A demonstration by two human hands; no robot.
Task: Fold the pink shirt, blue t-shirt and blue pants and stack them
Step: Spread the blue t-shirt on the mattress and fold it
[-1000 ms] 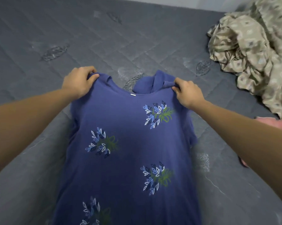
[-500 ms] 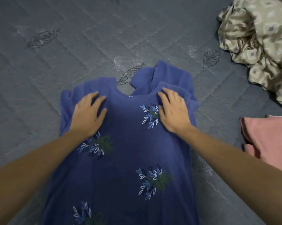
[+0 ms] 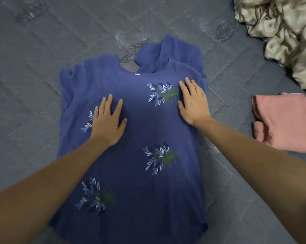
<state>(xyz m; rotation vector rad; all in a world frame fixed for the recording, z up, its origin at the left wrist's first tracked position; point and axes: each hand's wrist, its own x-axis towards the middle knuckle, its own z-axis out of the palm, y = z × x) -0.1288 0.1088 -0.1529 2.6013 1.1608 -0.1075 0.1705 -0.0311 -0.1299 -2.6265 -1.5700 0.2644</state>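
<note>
Both hands have let go of the collar and slid down: left hand point(image 3: 107, 124) and right hand point(image 3: 192, 103) now press flat, fingers spread, on the blue t-shirt point(image 3: 131, 173) lying unfolded on the bed point(image 3: 43, 67). Pink shirt point(image 3: 286, 120) sits folded to the right; pants aren't visible.

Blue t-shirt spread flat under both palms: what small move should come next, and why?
Probably fold one side inward. The blue t-shirt lies spread on the mattress, both the left hand and right hand flat on it, while its bunched sleeves remain unfolded. The pink shirt already looks folded.
</note>
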